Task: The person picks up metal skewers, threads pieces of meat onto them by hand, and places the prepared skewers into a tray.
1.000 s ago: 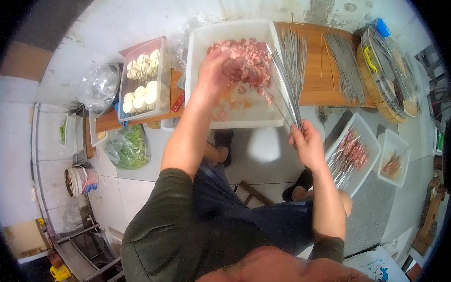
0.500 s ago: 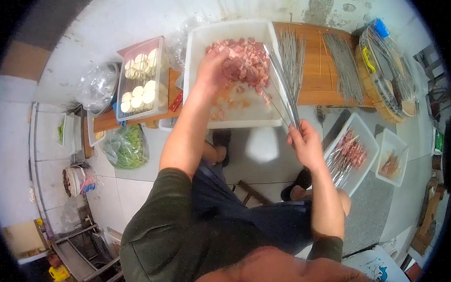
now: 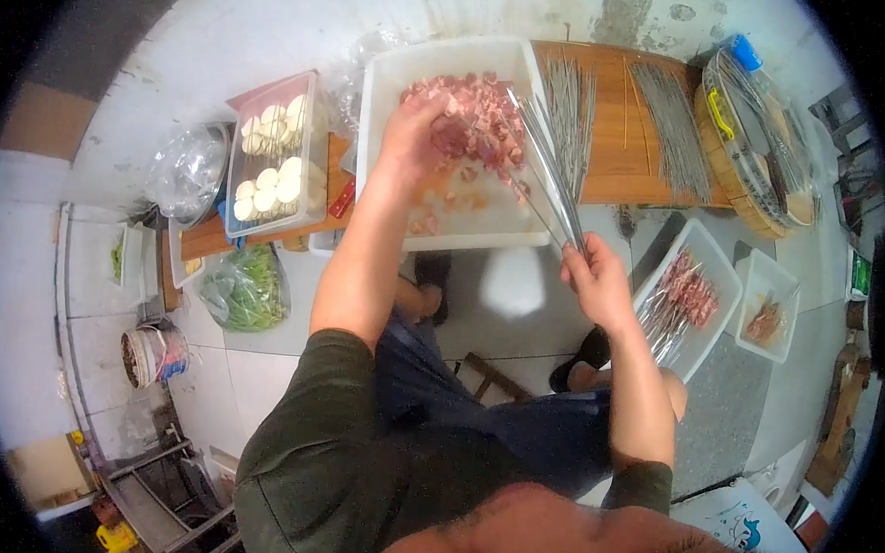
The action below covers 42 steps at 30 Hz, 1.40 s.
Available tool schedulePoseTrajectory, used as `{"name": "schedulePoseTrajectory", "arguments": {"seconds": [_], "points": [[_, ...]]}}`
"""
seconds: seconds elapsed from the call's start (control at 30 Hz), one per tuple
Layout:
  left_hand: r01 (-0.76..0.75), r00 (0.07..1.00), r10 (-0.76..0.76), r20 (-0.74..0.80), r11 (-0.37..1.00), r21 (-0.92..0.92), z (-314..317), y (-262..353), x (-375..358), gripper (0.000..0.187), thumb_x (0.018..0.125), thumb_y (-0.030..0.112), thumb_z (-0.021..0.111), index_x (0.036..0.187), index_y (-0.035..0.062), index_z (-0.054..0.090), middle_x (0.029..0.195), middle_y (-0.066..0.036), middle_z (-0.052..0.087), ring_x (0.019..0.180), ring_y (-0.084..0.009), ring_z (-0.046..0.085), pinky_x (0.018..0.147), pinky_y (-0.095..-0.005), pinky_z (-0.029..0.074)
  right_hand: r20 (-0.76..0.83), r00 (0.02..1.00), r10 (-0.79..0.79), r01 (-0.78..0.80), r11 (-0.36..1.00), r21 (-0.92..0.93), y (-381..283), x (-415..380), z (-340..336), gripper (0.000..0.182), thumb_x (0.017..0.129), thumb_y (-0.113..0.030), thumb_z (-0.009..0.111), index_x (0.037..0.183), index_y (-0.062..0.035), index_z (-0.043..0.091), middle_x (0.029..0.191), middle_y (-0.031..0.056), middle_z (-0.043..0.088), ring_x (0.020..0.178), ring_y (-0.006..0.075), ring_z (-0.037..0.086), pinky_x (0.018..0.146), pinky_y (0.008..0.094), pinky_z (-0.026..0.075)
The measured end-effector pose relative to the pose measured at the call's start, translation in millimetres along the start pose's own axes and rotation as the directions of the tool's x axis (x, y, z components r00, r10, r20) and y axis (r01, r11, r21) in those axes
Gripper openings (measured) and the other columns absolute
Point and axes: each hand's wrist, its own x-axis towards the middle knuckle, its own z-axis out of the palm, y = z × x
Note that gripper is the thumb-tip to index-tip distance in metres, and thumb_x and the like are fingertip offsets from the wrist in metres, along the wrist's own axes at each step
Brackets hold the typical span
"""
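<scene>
A pile of raw meat chunks (image 3: pixel 482 112) lies in the far part of a white plastic tub (image 3: pixel 522 221). My left hand (image 3: pixel 415 134) is at the left side of this pile, its fingers curled around a darker piece of meat (image 3: pixel 449 135); the fingertips are partly hidden. In front of the tub's right corner, my right hand (image 3: pixel 598 279) grips a bundle of long metal skewers (image 3: pixel 561 188). They slant up and left over the tub's right wall. One thinner skewer splits off from the bundle, with a bit of meat near its far part.
More metal skewers (image 3: pixel 568 115) lie on the wooden board (image 3: pixel 608 136), beside a second heap (image 3: pixel 672 129). A basket (image 3: pixel 759 151) stands far right. Below right, a tray (image 3: pixel 726 252) holds meat skewers. On the left are a container of white rounds (image 3: pixel 276 163) and bagged greens (image 3: pixel 247 289).
The whole view has shifted very slightly. Both hands keep nearly the same place, the left at the meat and the right on the skewers.
</scene>
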Motion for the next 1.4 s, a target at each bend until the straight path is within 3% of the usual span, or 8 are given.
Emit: {"name": "schedulePoseTrajectory", "arguments": {"seconds": [0.07, 0.2, 0.4, 0.5, 0.6, 1.1, 1.3, 1.4], "points": [[-0.021, 0.998, 0.02, 0.066, 1.0, 0.011, -12, -7, 8, 0.015, 0.097, 0.018, 0.057, 0.095, 0.004, 0.061, 0.072, 0.002, 0.05, 0.066, -0.0119, 0.048, 0.065, -0.0287, 0.045, 0.018, 1.0, -0.005, 0.005, 1.0, 0.001, 2, 1, 0, 0.017, 0.1, -0.018, 0.054, 0.088, -0.0074, 0.053, 0.067, -0.0042, 0.054, 0.055, 0.0037, 0.043, 0.05, 0.0206, 0.033], [-0.004, 0.988, 0.005, 0.156, 1.0, -0.005, -27, -11, 17, 0.017, 0.097, 0.019, 0.058, 0.097, 0.003, 0.062, 0.074, 0.001, 0.052, 0.068, -0.0138, 0.052, 0.073, -0.0297, 0.05, 0.024, 1.0, 0.006, -0.006, 1.0, 0.015, 2, 1, 0, 0.018, 0.1, -0.018, 0.055, 0.086, -0.006, 0.053, 0.067, -0.0028, 0.055, 0.057, 0.0051, 0.045, 0.052, 0.0225, 0.036], [0.013, 0.989, -0.007, 0.147, 0.999, -0.04, -24, -8, 12, 0.024, 0.094, 0.021, 0.061, 0.108, 0.001, 0.062, 0.096, -0.007, 0.067, 0.087, -0.0197, 0.065, 0.083, -0.0347, 0.054, 0.013, 0.999, 0.042, -0.043, 0.999, 0.016, 0, 1, 0, 0.02, 0.098, -0.018, 0.057, 0.086, -0.0031, 0.055, 0.066, 0.0, 0.057, 0.061, 0.0078, 0.048, 0.057, 0.026, 0.04], [-0.01, 0.986, 0.017, 0.167, 0.999, -0.041, -20, -7, 12, 0.022, 0.093, 0.017, 0.061, 0.109, 0.0034, 0.064, 0.101, -0.005, 0.069, 0.087, -0.016, 0.064, 0.074, -0.03, 0.052, 0.016, 0.999, 0.042, -0.042, 0.999, 0.023, 0, 2, 0, 0.019, 0.098, -0.018, 0.057, 0.086, -0.0032, 0.055, 0.067, -0.0002, 0.058, 0.061, 0.0076, 0.049, 0.057, 0.0257, 0.04], [-0.011, 0.99, 0.006, 0.141, 0.999, 0.035, -17, -5, 7, 0.02, 0.092, 0.015, 0.061, 0.108, 0.0031, 0.065, 0.102, -0.005, 0.069, 0.089, -0.0155, 0.064, 0.077, -0.0284, 0.051, 0.014, 0.999, 0.038, -0.038, 0.999, 0.012, 0, 2, 1, 0.02, 0.098, -0.019, 0.057, 0.086, -0.0033, 0.055, 0.067, -0.0003, 0.057, 0.061, 0.0076, 0.049, 0.057, 0.0255, 0.04], [-0.004, 0.983, 0.011, 0.183, 0.999, -0.037, -23, -4, 11, 0.021, 0.09, 0.009, 0.06, 0.108, -0.0007, 0.064, 0.106, -0.007, 0.068, 0.093, -0.0178, 0.064, 0.085, -0.0312, 0.053, 0.004, 0.999, 0.052, -0.051, 0.999, -0.006, 1, 4, 2, 0.02, 0.097, -0.019, 0.057, 0.086, -0.0031, 0.056, 0.067, 0.0, 0.058, 0.062, 0.0083, 0.049, 0.058, 0.0265, 0.041], [-0.037, 0.992, 0.034, 0.119, 0.999, 0.024, -19, -7, 11, 0.023, 0.092, 0.011, 0.06, 0.112, -0.0003, 0.062, 0.107, -0.009, 0.068, 0.094, -0.0186, 0.066, 0.084, -0.0307, 0.054, 0.014, 0.998, 0.058, -0.057, 0.998, -0.013, -4, 2, 2, 0.02, 0.098, -0.019, 0.057, 0.087, -0.0029, 0.056, 0.067, -0.0003, 0.057, 0.062, 0.008, 0.049, 0.058, 0.0259, 0.041], [0.013, 0.979, -0.011, 0.203, 1.0, -0.006, -28, -8, 15, 0.034, 0.093, 0.016, 0.063, 0.123, -0.0004, 0.057, 0.116, -0.007, 0.064, 0.104, -0.0179, 0.063, 0.092, -0.0296, 0.052, 0.02, 0.998, 0.061, -0.061, 0.998, 0.006, -3, 2, 2, 0.02, 0.098, -0.019, 0.057, 0.087, -0.0027, 0.056, 0.067, -0.0003, 0.057, 0.063, 0.0078, 0.049, 0.058, 0.0257, 0.041]]}}
